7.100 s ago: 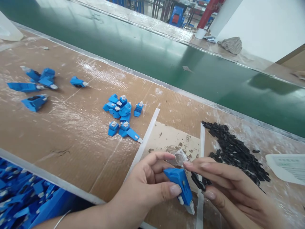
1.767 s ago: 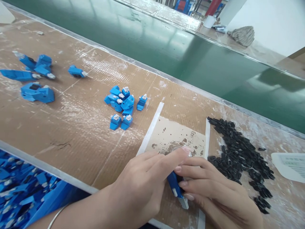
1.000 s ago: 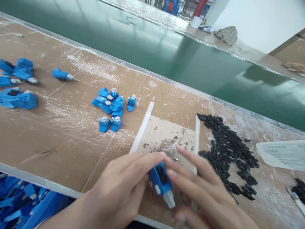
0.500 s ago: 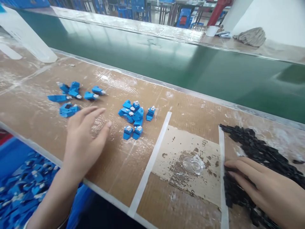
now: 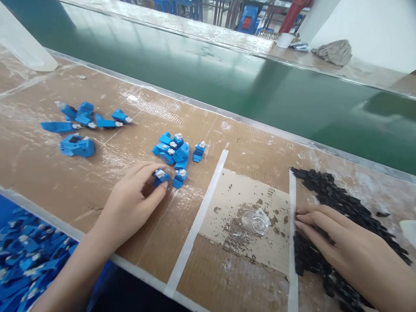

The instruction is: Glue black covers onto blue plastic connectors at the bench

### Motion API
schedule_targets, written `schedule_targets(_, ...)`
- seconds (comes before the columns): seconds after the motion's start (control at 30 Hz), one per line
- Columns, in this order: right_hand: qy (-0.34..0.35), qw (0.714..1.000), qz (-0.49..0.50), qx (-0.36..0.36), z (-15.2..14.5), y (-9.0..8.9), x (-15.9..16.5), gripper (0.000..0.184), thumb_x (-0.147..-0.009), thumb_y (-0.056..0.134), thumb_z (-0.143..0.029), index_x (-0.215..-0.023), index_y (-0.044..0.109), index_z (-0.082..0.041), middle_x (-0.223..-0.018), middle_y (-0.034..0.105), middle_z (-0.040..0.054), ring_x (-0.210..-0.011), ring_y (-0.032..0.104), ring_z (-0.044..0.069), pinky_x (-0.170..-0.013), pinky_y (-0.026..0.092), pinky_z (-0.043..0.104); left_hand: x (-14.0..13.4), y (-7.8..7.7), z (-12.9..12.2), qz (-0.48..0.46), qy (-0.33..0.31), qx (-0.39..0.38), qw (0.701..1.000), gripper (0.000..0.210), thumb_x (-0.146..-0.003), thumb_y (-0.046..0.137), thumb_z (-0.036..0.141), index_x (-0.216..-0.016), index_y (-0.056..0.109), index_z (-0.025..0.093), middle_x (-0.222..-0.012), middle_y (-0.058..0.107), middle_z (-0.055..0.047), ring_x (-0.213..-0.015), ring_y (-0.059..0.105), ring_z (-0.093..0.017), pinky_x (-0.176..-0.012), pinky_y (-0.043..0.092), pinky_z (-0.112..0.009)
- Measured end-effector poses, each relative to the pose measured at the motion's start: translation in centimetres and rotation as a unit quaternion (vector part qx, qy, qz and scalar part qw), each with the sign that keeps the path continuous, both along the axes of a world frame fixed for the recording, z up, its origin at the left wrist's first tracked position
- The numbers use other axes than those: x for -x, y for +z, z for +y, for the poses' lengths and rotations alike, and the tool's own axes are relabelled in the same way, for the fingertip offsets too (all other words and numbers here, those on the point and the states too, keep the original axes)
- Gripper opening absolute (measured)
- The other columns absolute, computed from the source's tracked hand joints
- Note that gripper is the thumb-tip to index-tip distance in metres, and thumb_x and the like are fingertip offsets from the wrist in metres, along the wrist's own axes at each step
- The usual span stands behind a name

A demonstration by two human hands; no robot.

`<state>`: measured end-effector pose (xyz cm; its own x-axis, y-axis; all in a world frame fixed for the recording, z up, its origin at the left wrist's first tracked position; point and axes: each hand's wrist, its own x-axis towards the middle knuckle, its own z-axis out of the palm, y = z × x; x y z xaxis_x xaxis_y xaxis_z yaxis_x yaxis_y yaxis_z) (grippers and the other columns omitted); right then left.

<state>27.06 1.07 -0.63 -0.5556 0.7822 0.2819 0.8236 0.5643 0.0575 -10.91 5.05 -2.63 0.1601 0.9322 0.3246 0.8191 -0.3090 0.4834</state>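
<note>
Blue part (image 5: 160, 177) pinched by left hand (image 5: 130, 201)

The part is held between thumb and forefinger, parted by its width, near and left of a blue cluster (image 5: 172, 149). At the left edge of the black pile (image 5: 338, 193), the right hand's (image 5: 346, 242) fingertips are nearly closed; whether anything is gripped cannot be told. Between the hands, a clear dish (image 5: 255, 222) is set on stained card (image 5: 212, 197).

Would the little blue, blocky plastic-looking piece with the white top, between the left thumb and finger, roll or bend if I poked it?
The small blue, angular, plastic-looking block with a white top probably wouldn't roll, because its sides look flat. It's likely stiff, since its edges look crisp. It may be light, as it's small beside the left hand.
</note>
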Motion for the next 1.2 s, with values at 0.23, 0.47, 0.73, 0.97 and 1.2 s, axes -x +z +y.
schedule_targets(0.23,-0.015,0.999,0.016,0.028,-0.3,-0.4,-0.7,0.036,-0.104,0.036,-0.026,-0.08,0.063,-0.02,-0.092,0.074,0.006,-0.069,0.074,0.016,-0.056,0.059,0.024,-1.8,1.3,-2.9,-0.342,0.045,0.13,0.929,0.027,-0.091,0.068,0.026,-0.117,0.072,0.03,-0.104,0.075,0.0,-0.089,0.07,-0.017,-0.074,0.059,-0.025)
schedule_targets(0.47,-0.11,0.976,0.077,0.169,-0.1,-1.2,-1.3,0.016,-0.092,0.047,-0.026,-0.089,0.063,-0.022,-0.088,0.068,0.0041,-0.068,0.071,0.018,-0.054,0.056,0.028,-6.7,1.2,-4.7,-0.574,-0.04,0.422,0.7,0.028,-0.08,0.08,0.03,-0.107,0.079,0.031,-0.089,0.075,-0.002,-0.076,0.068,-0.014,-0.072,0.055,-0.022)
schedule_targets(0.73,-0.079,0.972,0.183,0.125,-0.6,0.6,-0.1,0.013,-0.095,0.056,-0.031,-0.103,0.065,-0.026,-0.105,0.068,0.0033,-0.087,0.071,0.015,-0.069,0.057,0.024,-9.0,-0.1,-5.4,-0.604,-0.078,0.49,0.623,0.03,-0.078,0.082,0.031,-0.107,0.08,0.032,-0.089,0.071,-0.002,-0.075,0.063,-0.013,-0.072,0.051,-0.023)
schedule_targets(0.97,0.038,0.968,0.22,0.117,-1.7,0.6,3.8,0.022,-0.098,0.056,-0.014,-0.119,0.061,-0.021,-0.116,0.068,0.0044,-0.11,0.065,0.01,-0.098,0.051,0.018,-9.2,-0.5,-6.0,-0.602,-0.082,0.505,0.613,0.034,-0.079,0.083,0.033,-0.112,0.077,0.033,-0.093,0.071,0.0,-0.079,0.062,-0.012,-0.081,0.052,-0.026)
schedule_targets(1.2,0.073,0.962,0.231,0.127,-1.1,-0.1,5.3,0.029,-0.096,0.054,-0.005,-0.124,0.057,-0.013,-0.113,0.065,0.007,-0.113,0.058,0.012,-0.102,0.046,0.021,-9.1,-0.1,-6.2,-0.579,-0.122,0.515,0.62,0.039,-0.086,0.077,0.035,-0.124,0.07,0.03,-0.084,0.071,0.002,-0.072,0.059,-0.011,-0.082,0.051,-0.027)
